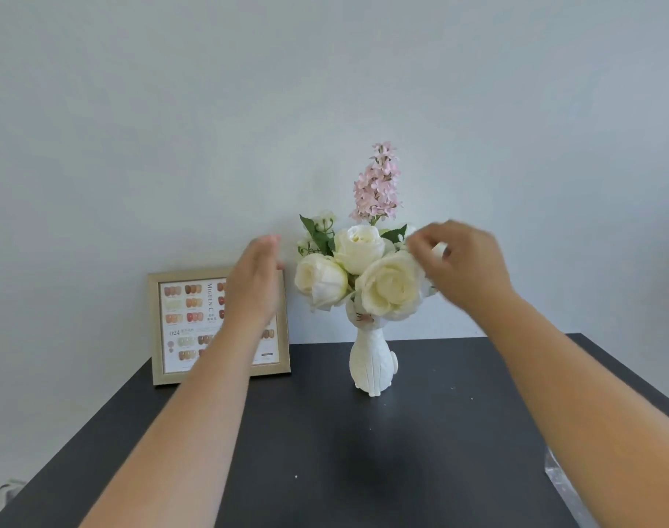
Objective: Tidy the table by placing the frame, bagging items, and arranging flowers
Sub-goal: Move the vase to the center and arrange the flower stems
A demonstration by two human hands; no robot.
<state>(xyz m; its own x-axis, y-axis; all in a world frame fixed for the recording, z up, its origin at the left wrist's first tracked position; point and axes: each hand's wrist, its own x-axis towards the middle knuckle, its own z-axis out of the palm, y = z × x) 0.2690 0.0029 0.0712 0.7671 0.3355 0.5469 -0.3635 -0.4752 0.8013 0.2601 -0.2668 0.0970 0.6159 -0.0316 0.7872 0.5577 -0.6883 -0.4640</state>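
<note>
A white rabbit-shaped vase [371,360] stands on the dark table [325,451] near the wall. It holds cream roses [386,285], green leaves and a tall pink flower spike [378,184]. My right hand [462,268] is at the right side of the bouquet, fingers pinched on a white bloom there; the hand is blurred. My left hand [254,283] hovers flat and open just left of the roses, touching nothing. Behind it a beige picture frame [161,329] with a nail-colour chart leans upright against the wall, partly hidden by my left forearm.
A clear plastic item [565,485] shows at the table's right edge, behind my right forearm. Pale fabric [1,493] lies on the floor at the lower left. The table's left and right edges slant inward toward the wall.
</note>
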